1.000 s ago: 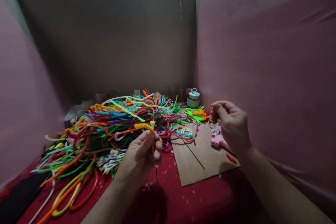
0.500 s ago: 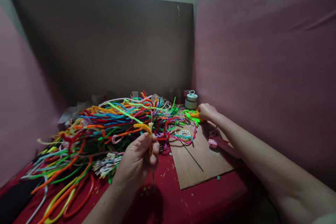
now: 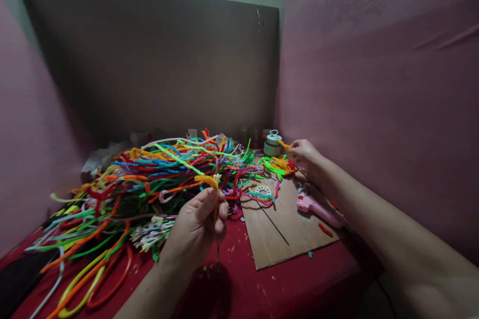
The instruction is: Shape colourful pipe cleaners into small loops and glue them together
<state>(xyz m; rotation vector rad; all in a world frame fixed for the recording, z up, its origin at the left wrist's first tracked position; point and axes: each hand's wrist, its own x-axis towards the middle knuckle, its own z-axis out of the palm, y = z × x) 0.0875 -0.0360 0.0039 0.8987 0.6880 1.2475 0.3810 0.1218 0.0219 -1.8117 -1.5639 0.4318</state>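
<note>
My left hand (image 3: 204, 217) is closed around a thin stem whose lower end shows beneath the fingers. At its top are an orange-yellow pipe cleaner (image 3: 205, 179), bent out to the left, and a pale tuft (image 3: 217, 178). Farther off on the right, my right hand (image 3: 306, 152) pinches a short orange-yellow pipe cleaner piece (image 3: 284, 145) by one end, raised above a small heap of green, orange and red pieces (image 3: 281, 164). Part of the left hand's stem is hidden in the palm.
A large tangle of coloured pipe cleaners (image 3: 160, 159) covers the left of the red cloth (image 3: 239, 289). On the wooden board (image 3: 277, 254) are a pink glue gun (image 3: 318, 208), a white holed ring (image 3: 263, 191), a dark thin rod (image 3: 273, 223) and a red piece (image 3: 325, 230). A pale green jar (image 3: 273, 144) stands behind.
My right hand has lifted from the small heap and drawn slightly right, with an orange-yellow piece now in its fingers. The left hand holds nearly still. A red piece on the board has come into sight.
</note>
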